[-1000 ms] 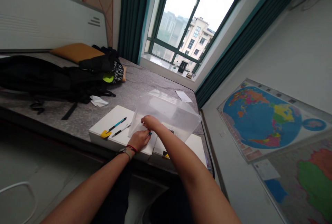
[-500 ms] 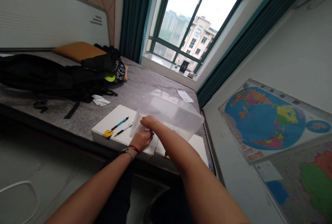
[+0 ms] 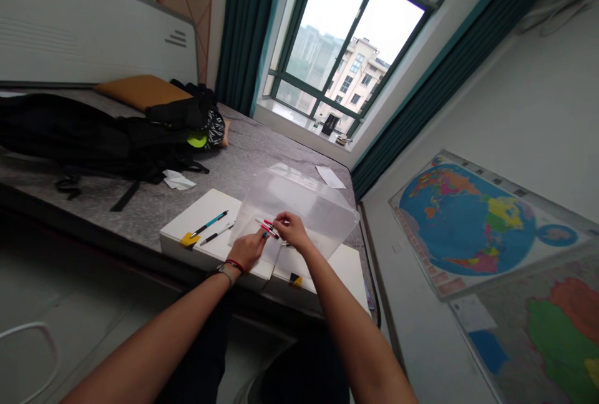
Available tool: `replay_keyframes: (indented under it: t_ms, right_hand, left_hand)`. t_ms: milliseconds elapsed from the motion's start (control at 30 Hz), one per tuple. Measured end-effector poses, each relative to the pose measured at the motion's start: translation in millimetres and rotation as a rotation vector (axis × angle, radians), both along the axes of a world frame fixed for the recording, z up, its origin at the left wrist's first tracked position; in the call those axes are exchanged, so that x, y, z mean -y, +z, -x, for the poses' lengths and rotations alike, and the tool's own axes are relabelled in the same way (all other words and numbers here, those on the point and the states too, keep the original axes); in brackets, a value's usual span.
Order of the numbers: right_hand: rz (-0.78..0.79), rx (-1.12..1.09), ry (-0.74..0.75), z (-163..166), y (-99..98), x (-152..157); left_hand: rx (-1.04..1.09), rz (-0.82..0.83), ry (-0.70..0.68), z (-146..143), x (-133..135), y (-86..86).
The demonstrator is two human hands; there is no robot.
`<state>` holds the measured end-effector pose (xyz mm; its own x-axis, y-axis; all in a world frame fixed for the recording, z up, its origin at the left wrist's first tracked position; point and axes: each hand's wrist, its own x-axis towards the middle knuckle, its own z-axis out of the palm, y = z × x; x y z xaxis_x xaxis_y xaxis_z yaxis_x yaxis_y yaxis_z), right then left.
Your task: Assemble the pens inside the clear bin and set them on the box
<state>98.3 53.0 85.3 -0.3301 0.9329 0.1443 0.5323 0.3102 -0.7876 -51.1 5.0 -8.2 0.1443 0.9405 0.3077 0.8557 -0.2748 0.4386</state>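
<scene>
1. Two hands are being closed on a small bunch of red-tipped pens (image 3: pixel 266 227), which is being held between them, just in front of the near wall of the clear plastic box (image 3: pixel 311 201).
2. The left hand (image 3: pixel 247 248) is being kept curled, its fingers shut around the nearer ends of the pens.
3. The right hand (image 3: pixel 292 229) is being kept in a pinch, with thumb and fingertips pressed on the same pens from the far side and the other fingers loosely bent.
4. The box is being rested at a tilt on the white cartons (image 3: pixel 213 254) just beyond and beneath both hands. How steadily it is being supported cannot be told.
5. A teal pen (image 3: pixel 210 224) and a darker pen (image 3: pixel 218 235) are being left loose on the carton to the left of the left hand, with a yellow tag (image 3: pixel 188 240) beside them.
6. Risk, as judged: the bunch is being gripped only lightly, so one pen could slip out and roll over the carton edge nearest the wrists.
7. Risk, as judged: the tilted box is being crowded by the right forearm, so a nudge could slide it away from the hands.
</scene>
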Motion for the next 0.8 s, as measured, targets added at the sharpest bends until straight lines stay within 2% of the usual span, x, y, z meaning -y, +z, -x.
replay_keyframes:
  t_ms: [67,167,533,700,800]
  right_hand:
    - [0.126,-0.174,0.040,-6,-5.7,15]
    - [0.206,-0.290,0.088,-4,-10.7,28]
    - [0.243,-0.285,0.065,1,-23.5,27]
    - [0.251,-0.343,0.017,-8,-20.7,27]
    - [0.275,-0.412,-0.063,-16,-16.8,25]
  left_hand:
    - [-0.010,0.011,0.005,0,0,0.5]
    - [-0.040,0.023,-0.004,-1,0,0.4]
    - [-0.033,0.013,-0.031,0,-1,-2.7]
    - [-0.044,0.002,-0.011,-1,0,-1.0]
    - [-0.046,-0.006,0.005,-1,2,2.0]
